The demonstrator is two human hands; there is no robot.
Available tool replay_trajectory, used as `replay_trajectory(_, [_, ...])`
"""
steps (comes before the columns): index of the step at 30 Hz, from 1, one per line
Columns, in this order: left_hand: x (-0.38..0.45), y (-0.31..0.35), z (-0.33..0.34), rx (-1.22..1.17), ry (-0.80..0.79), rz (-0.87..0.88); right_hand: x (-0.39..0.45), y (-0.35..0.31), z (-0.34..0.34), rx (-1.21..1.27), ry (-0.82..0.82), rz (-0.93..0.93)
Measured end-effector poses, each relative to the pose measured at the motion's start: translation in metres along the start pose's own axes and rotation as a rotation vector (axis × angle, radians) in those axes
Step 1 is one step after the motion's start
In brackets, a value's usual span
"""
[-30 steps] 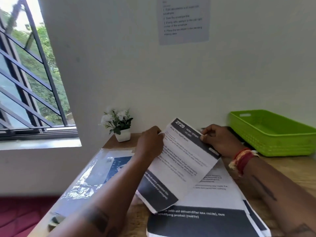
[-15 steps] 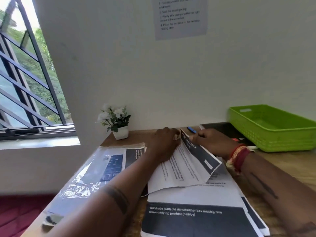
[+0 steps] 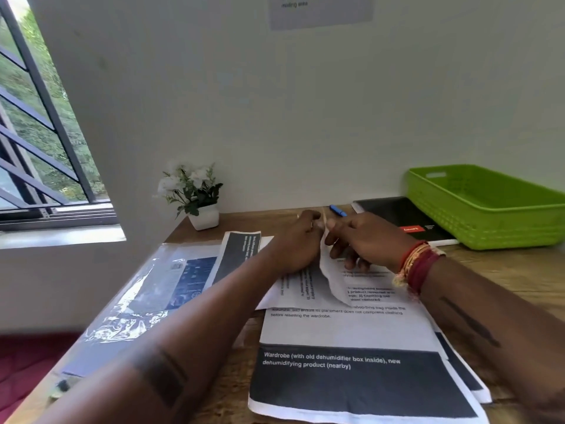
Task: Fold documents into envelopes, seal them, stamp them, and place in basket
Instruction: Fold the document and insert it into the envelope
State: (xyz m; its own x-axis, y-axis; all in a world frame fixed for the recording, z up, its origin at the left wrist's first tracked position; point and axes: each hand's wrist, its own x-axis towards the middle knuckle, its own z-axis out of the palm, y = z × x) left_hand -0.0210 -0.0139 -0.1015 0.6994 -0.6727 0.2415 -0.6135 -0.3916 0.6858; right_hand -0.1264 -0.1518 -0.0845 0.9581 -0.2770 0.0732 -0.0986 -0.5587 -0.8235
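A printed document (image 3: 331, 278) lies partly folded on the wooden desk (image 3: 504, 270), its far edge raised and curled over. My left hand (image 3: 298, 244) pinches that raised edge at the top. My right hand (image 3: 365, 240) holds the same edge from the right, fingers curled under the sheet. A stack of further printed sheets (image 3: 351, 371) with a black band lies nearer to me. The green basket (image 3: 486, 206) stands at the back right.
A clear plastic sleeve with papers (image 3: 146, 301) lies at the left. A small white potted plant (image 3: 198, 197) stands at the back against the wall. A blue pen (image 3: 337, 210) and a black notebook (image 3: 403, 218) lie beside the basket. An instruction sheet (image 3: 321, 10) hangs on the wall.
The document came down from the air onto the desk. Both hands moved forward and closer together, bringing its top edge over into a fold. The camera tilted downward.
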Motion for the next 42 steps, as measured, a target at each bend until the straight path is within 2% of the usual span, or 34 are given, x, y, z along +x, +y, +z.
replay_trajectory(2, [-0.001, -0.005, -0.001, -0.103, 0.028, -0.024, 0.001, 0.004, -0.003, -0.245, 0.0, -0.07])
replay_trajectory(5, [-0.006, -0.013, -0.003, -0.216, 0.055, -0.059, 0.003, 0.007, -0.005, -0.434, -0.018, -0.121])
replay_trajectory(9, [-0.015, -0.014, -0.004, 0.117, 0.012, 0.025, 0.007, 0.008, 0.002, -0.523, -0.028, -0.145])
replay_trajectory(14, [-0.018, -0.02, 0.004, 0.41, -0.088, 0.031, 0.01, 0.009, 0.006, -0.589, -0.004, -0.155])
replay_trajectory(19, [-0.013, -0.024, 0.007, 0.516, -0.156, 0.061, 0.01, 0.011, 0.006, -0.588, 0.073, -0.136])
replay_trajectory(22, [-0.011, -0.024, 0.008, 0.522, -0.224, 0.062, 0.014, 0.013, 0.009, -0.604, 0.116, -0.099])
replay_trajectory(26, [-0.011, -0.025, 0.008, 0.531, -0.23, 0.072, 0.013, 0.01, 0.011, -0.634, 0.103, -0.087])
replay_trajectory(42, [-0.018, -0.013, 0.006, 0.529, -0.235, 0.033, 0.005, 0.002, -0.001, -0.664, -0.088, -0.038])
